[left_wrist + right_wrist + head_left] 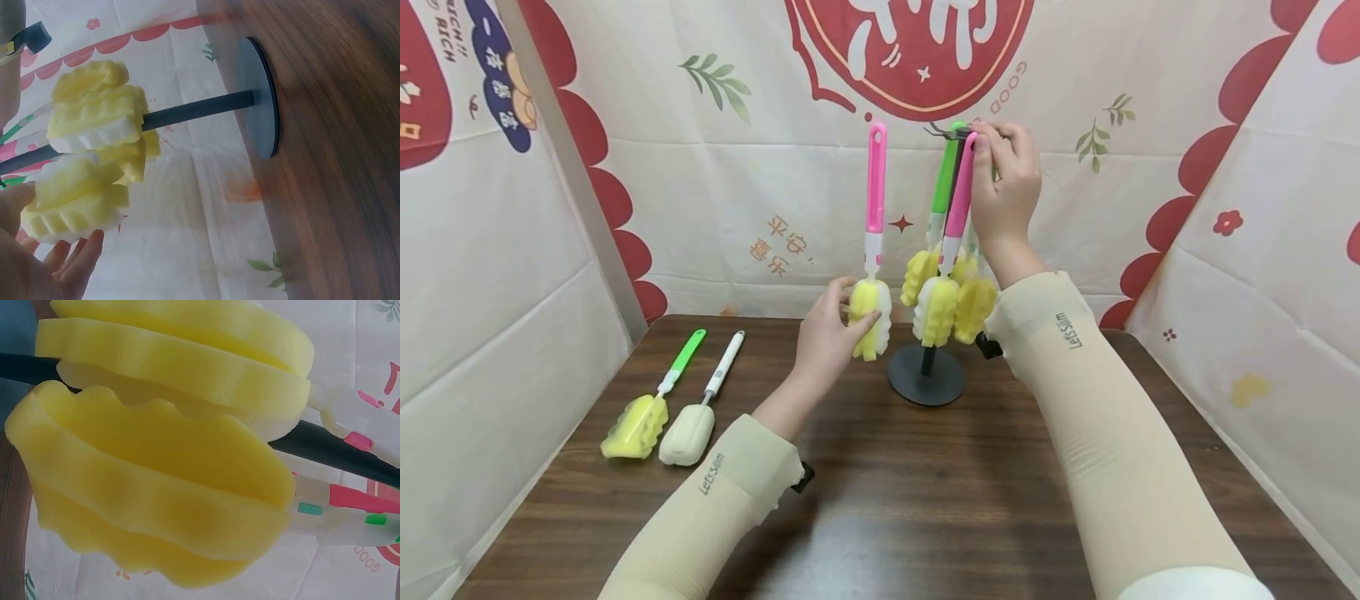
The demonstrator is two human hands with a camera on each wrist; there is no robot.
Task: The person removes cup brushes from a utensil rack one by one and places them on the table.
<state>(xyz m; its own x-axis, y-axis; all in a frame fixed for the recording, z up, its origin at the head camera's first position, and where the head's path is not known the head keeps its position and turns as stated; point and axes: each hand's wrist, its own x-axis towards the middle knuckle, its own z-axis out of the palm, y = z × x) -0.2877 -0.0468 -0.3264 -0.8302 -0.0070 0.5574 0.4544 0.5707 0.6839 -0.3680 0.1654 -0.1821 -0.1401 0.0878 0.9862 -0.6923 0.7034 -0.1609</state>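
Note:
My left hand (pixel 823 333) grips the yellow-and-white sponge head of a pink-handled bottle brush (pixel 877 183), which stands upright with its handle up, left of a black rack (pixel 917 385). In the left wrist view, thumb and fingers wrap that sponge head (pixel 75 203). Up at the rack's top, my right hand (pixel 1011 183) pinches the rack by its hooks, beside the handle end of a hanging pink-handled brush (pixel 958 200). Behind hangs a green-handled brush (pixel 945 179). A yellow sponge head (pixel 150 481) fills much of the right wrist view; the right fingers are out of it.
On the left of the brown wooden table (pixel 880 517) lie a green-handled brush (pixel 638 425) with a yellow sponge and a white brush (pixel 688 433). A printed cloth (pixel 737 208) hangs behind the table and along both sides.

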